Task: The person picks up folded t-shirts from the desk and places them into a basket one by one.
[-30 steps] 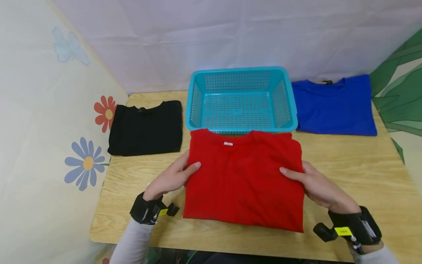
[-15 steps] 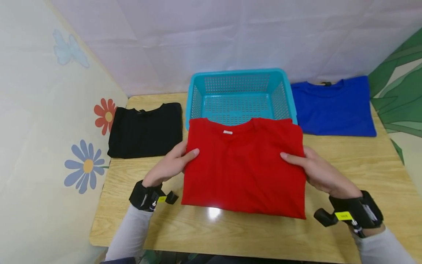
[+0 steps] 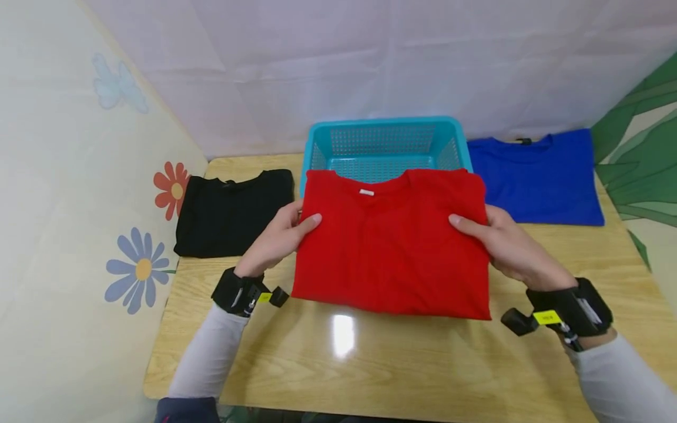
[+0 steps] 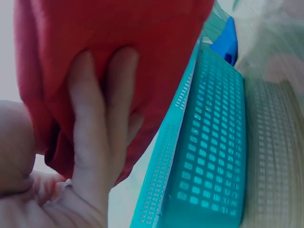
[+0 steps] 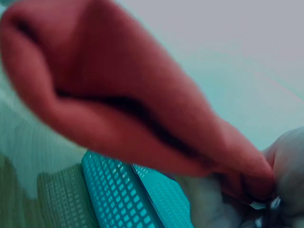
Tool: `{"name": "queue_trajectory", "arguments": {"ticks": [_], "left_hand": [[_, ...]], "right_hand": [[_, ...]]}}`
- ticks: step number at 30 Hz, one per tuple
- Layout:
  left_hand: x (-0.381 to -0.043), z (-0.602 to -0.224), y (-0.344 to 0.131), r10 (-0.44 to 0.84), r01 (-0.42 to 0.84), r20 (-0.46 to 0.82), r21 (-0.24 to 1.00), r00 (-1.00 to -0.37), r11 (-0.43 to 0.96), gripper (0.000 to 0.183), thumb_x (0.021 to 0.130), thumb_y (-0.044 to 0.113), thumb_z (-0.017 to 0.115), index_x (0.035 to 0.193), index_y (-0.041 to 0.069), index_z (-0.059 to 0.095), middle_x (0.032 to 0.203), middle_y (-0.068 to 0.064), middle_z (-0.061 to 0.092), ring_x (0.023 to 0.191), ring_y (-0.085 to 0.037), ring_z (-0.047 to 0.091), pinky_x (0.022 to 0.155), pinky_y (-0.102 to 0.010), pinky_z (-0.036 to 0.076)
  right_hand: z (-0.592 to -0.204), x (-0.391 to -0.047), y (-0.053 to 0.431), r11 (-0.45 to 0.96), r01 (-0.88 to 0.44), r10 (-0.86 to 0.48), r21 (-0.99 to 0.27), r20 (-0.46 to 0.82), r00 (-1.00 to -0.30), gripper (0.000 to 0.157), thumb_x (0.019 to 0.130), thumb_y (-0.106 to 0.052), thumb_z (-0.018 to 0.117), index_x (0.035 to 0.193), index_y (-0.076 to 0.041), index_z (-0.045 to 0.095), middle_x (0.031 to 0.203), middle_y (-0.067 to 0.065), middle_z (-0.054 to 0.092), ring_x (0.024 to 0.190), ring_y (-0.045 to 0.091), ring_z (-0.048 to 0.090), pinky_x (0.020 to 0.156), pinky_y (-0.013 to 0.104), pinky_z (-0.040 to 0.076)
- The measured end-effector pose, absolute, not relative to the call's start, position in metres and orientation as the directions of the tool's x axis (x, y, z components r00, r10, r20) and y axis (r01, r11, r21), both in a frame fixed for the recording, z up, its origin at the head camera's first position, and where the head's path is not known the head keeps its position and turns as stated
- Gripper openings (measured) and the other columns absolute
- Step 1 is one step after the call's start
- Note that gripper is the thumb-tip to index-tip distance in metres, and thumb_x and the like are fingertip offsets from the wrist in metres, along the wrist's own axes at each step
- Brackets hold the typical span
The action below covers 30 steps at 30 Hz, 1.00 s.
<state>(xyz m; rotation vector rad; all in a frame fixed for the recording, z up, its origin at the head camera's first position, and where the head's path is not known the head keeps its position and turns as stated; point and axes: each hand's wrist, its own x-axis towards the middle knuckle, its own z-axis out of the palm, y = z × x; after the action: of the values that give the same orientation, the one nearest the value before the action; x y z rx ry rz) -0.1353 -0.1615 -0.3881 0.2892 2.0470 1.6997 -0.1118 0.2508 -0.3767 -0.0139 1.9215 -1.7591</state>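
Note:
A folded red T-shirt (image 3: 391, 247) is held up level between both hands, its neckline with a white tag facing away. My left hand (image 3: 277, 238) grips its left edge, thumb on top; in the left wrist view the fingers (image 4: 88, 118) spread beneath the cloth. At the opposite edge my right hand (image 3: 520, 249) pinches the shirt the same way, and its folded layers show close up in the right wrist view. The shirt's far edge overlaps the front of a turquoise plastic basket (image 3: 386, 122), hiding the basket's near rim.
A folded black T-shirt (image 3: 233, 217) lies on the wooden table (image 3: 402, 364) to the left of the basket. To its right lies a folded blue T-shirt (image 3: 539, 182). A pale cloth (image 3: 338, 64) hangs behind the table, and a flower-painted wall (image 3: 69, 235) borders it on the left.
Both hands have raised the red T-shirt and carried it forward, away from the table's front edge. It now covers the basket's near rim and part of its inside.

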Motion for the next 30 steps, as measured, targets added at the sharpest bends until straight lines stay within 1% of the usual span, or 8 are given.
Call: {"name": "queue_trajectory", "arguments": {"ticks": [3,6,8,9,16,22,26,30], "left_hand": [[-0.143,-0.388,-0.16,0.411,-0.095,-0.19,0.966,-0.891,0.24,0.027,0.11,0.014,0.059,0.134,0.003,0.056,0.109,-0.016,0.076,0.088,-0.026,0.079,0.079,-0.035,0.065],[-0.152,-0.389,-0.157,0.398,-0.082,-0.179,0.965,-0.9,0.248,0.027,0.11,0.015,0.059,0.134,0.002,0.057,0.108,-0.017,0.077,0.086,-0.025,0.078,0.078,-0.034,0.065],[-0.157,-0.39,-0.156,0.391,-0.08,-0.175,0.965,-0.903,0.249,0.027,0.11,0.015,0.058,0.134,0.002,0.058,0.109,-0.017,0.077,0.087,-0.025,0.079,0.078,-0.034,0.065],[-0.159,-0.391,-0.155,0.39,-0.081,-0.175,0.966,-0.904,0.244,0.028,0.11,0.014,0.058,0.135,0.002,0.057,0.11,-0.018,0.077,0.089,-0.025,0.079,0.082,-0.035,0.065],[-0.168,-0.399,-0.154,0.382,-0.139,-0.224,0.962,-0.897,0.236,0.033,0.111,0.013,0.056,0.142,0.0,0.054,0.116,-0.019,0.075,0.092,-0.023,0.078,0.085,-0.035,0.065],[-0.183,-0.398,-0.15,0.396,-0.18,-0.257,0.959,-0.882,0.22,0.032,0.113,0.016,0.054,0.141,0.001,0.054,0.116,-0.017,0.076,0.093,-0.022,0.078,0.086,-0.036,0.065],[-0.199,-0.391,-0.148,0.387,-0.192,-0.272,0.953,-0.881,0.233,0.033,0.113,0.019,0.055,0.141,0.003,0.053,0.116,-0.015,0.075,0.092,-0.022,0.077,0.083,-0.035,0.065],[-0.213,-0.388,-0.148,0.388,-0.208,-0.295,0.945,-0.873,0.251,0.037,0.113,0.021,0.054,0.145,0.003,0.051,0.118,-0.015,0.074,0.092,-0.022,0.077,0.082,-0.036,0.065]], "right_hand": [[-0.376,-0.121,0.25,0.151,0.335,-0.34,-0.93,-0.367,-0.866,0.033,0.112,-0.028,0.058,0.139,-0.01,0.049,0.117,-0.002,0.076,0.099,0.018,0.078,0.08,0.034,0.066],[-0.375,-0.13,0.251,0.168,0.339,-0.324,-0.925,-0.377,-0.867,0.037,0.111,-0.032,0.06,0.139,-0.01,0.05,0.116,-0.003,0.076,0.099,0.018,0.078,0.081,0.034,0.066],[-0.376,-0.135,0.251,0.178,0.343,-0.313,-0.922,-0.383,-0.869,0.039,0.111,-0.034,0.06,0.141,-0.011,0.049,0.117,-0.004,0.076,0.099,0.017,0.078,0.082,0.034,0.066],[-0.377,-0.138,0.25,0.181,0.348,-0.309,-0.92,-0.389,-0.868,0.04,0.11,-0.034,0.06,0.141,-0.011,0.048,0.117,-0.004,0.075,0.1,0.017,0.078,0.082,0.033,0.066],[-0.386,-0.15,0.248,0.186,0.369,-0.322,-0.911,-0.411,-0.853,0.044,0.111,-0.035,0.059,0.145,-0.012,0.046,0.119,-0.006,0.074,0.102,0.016,0.077,0.085,0.034,0.065],[-0.381,-0.168,0.251,0.212,0.378,-0.325,-0.901,-0.43,-0.842,0.051,0.111,-0.038,0.058,0.15,-0.01,0.041,0.12,-0.006,0.072,0.104,0.016,0.077,0.087,0.036,0.065],[-0.374,-0.185,0.25,0.243,0.378,-0.309,-0.894,-0.44,-0.843,0.057,0.11,-0.042,0.058,0.153,-0.009,0.039,0.118,-0.005,0.073,0.102,0.018,0.077,0.085,0.04,0.066],[-0.372,-0.2,0.249,0.289,0.352,-0.291,-0.89,-0.432,-0.854,0.056,0.111,-0.042,0.056,0.151,-0.006,0.041,0.112,-0.005,0.075,0.098,0.018,0.078,0.084,0.04,0.066]]}}
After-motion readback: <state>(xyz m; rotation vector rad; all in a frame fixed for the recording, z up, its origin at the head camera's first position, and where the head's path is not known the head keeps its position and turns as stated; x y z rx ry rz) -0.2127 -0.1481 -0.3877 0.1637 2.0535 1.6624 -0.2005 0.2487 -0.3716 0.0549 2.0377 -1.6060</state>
